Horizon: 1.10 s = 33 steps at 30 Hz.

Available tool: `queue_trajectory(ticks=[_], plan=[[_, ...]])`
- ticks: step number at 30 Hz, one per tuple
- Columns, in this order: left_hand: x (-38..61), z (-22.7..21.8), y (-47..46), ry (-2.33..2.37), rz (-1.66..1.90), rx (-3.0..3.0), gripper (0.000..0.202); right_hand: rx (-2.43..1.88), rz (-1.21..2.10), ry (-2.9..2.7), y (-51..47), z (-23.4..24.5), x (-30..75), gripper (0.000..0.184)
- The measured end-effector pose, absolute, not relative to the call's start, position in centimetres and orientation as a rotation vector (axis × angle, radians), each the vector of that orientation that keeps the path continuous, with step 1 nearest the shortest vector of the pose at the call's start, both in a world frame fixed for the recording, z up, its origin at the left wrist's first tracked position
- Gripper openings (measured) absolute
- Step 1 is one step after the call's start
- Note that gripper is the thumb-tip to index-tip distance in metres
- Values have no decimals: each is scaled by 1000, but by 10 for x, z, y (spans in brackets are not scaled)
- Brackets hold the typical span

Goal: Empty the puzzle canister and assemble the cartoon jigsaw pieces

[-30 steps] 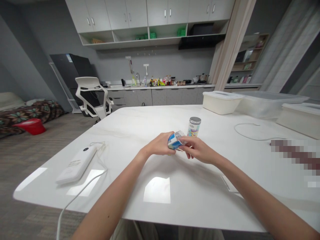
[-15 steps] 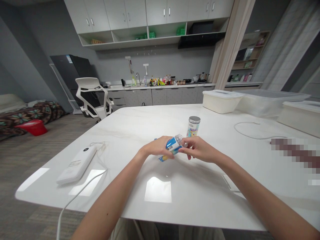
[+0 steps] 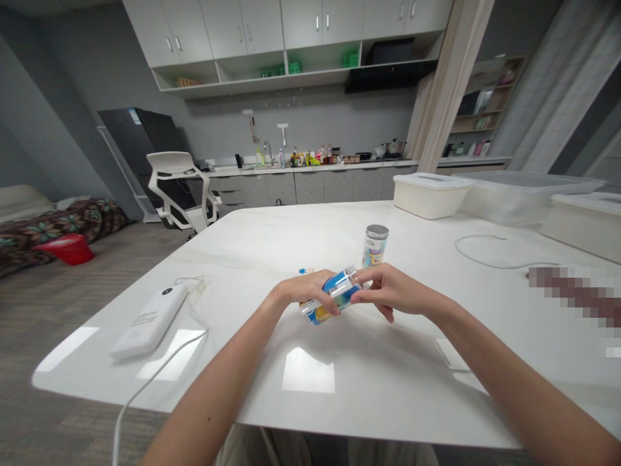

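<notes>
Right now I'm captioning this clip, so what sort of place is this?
Probably a shared office kitchen or staff room: a sink counter, wall cabinets, and a white office chair nearby.

Forearms (image 3: 208,395) are bare; the trousers (image 3: 262,450) are beige.

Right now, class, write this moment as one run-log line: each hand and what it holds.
left hand: holds blue-labelled clear bottle | right hand: fingers on same bottle | nearby: silver-lidded jar upright on white table
</notes>
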<state>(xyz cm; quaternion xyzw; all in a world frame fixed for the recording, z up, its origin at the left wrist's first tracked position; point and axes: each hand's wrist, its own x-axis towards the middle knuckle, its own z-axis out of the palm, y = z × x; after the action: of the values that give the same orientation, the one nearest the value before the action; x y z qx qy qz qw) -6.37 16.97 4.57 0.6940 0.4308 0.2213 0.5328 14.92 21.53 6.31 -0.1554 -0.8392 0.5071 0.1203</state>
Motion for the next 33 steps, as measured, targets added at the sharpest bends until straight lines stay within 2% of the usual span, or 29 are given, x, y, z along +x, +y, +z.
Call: queue_trajectory(ticks=[5, 9, 13, 21, 28, 33], plan=[[-64, 48, 169, 977, 472, 1675, 30, -434, 1518, -2455, 219, 61, 151, 32], [-67, 44, 170, 842, 364, 1551, 36, -254, 1533, -2569, 221, 61, 156, 28], [-70, 32, 171, 684, 340, 1381, 42, -284, 1567, -2685, 219, 64, 159, 30], [-70, 15, 173, 494, 326, 1122, 45, -123, 1376, -2720, 211, 71, 159, 30], [-74, 19, 175, 517, 415, 1123, 49, -406, 1788, -2413, 205, 72, 157, 41], [-80, 20, 176, 569, 465, 1193, 46, -518, 1975, -2197, 208, 68, 153, 37]])
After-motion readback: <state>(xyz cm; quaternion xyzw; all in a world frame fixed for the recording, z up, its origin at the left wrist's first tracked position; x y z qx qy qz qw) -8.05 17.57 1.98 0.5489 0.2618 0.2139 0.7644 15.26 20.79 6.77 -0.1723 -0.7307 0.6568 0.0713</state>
